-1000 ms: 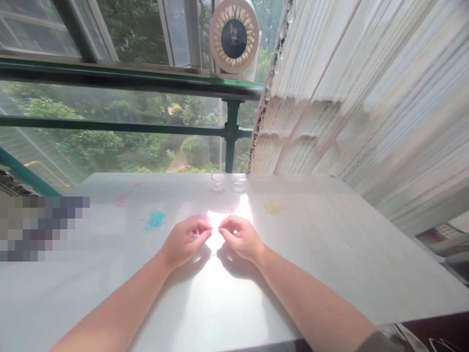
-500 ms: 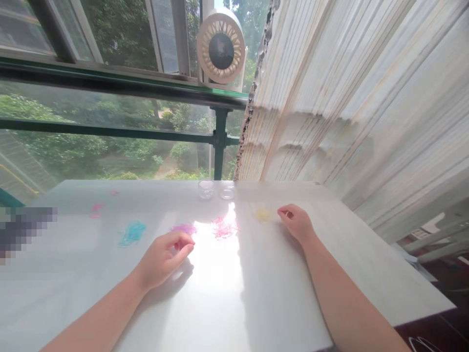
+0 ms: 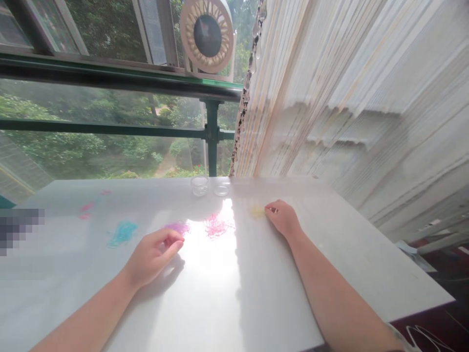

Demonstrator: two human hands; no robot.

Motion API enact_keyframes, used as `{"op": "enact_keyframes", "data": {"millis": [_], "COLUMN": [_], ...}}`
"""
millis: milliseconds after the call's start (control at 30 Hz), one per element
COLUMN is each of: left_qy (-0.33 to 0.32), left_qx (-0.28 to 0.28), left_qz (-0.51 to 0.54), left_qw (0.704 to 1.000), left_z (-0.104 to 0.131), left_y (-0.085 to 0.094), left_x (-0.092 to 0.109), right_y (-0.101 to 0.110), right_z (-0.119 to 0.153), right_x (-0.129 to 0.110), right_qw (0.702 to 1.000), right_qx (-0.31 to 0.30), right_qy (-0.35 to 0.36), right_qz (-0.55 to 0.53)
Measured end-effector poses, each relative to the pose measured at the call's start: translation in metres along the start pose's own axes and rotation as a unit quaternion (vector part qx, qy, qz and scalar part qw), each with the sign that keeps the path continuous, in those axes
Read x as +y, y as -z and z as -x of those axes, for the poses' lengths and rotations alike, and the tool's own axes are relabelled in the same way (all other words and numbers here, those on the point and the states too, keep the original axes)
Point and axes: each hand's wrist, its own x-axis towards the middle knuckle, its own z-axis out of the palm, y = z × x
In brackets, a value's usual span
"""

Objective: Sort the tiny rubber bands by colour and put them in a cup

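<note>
My left hand is held over the white table, thumb and forefinger closed in a pinch; what it holds, if anything, is too small to see. Behind its knuckles lies a pile of thin purple strands, partly covered by the hand. My right hand is also pinched, its fingertips at the right edge of a pale yellow pile. I cannot see whether it grips any of that. Between the hands sits a loose heap of thin pink strands in bright sunlight.
A blue pile and several small pink bits lie on the left. Two clear round dishes, one deeper and one shallow, stand at the back edge. Beyond are a white fan, a green railing and a string curtain.
The view has shifted, so everything appears further left. My right hand has moved left to the yellow pile's edge. My left hand keeps its pinch and its place over the table.
</note>
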Motion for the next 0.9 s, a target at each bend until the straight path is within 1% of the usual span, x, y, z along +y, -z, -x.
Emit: {"op": "enact_keyframes", "data": {"millis": [200,433,700,900], "left_qy": [-0.003,0.005,0.009,0.015], "left_qx": [-0.002,0.002,-0.005,-0.003], "left_qz": [0.003,0.01,0.013,0.014], "left_qw": [1.0,1.0,1.0,1.0], "left_z": [0.0,0.0,0.0,0.0], "left_y": [0.0,0.001,0.001,0.001], "left_x": [0.0,0.003,0.002,0.002], "right_y": [0.0,-0.005,-0.007,-0.008], "right_z": [0.002,0.001,-0.001,0.001], "right_x": [0.0,0.006,0.015,0.014], "right_qw": [1.0,0.999,0.999,0.999], "right_qx": [-0.009,0.007,0.022,0.027], "right_qy": [0.015,0.025,0.029,0.026], "right_qz": [0.015,0.019,0.02,0.002]}}
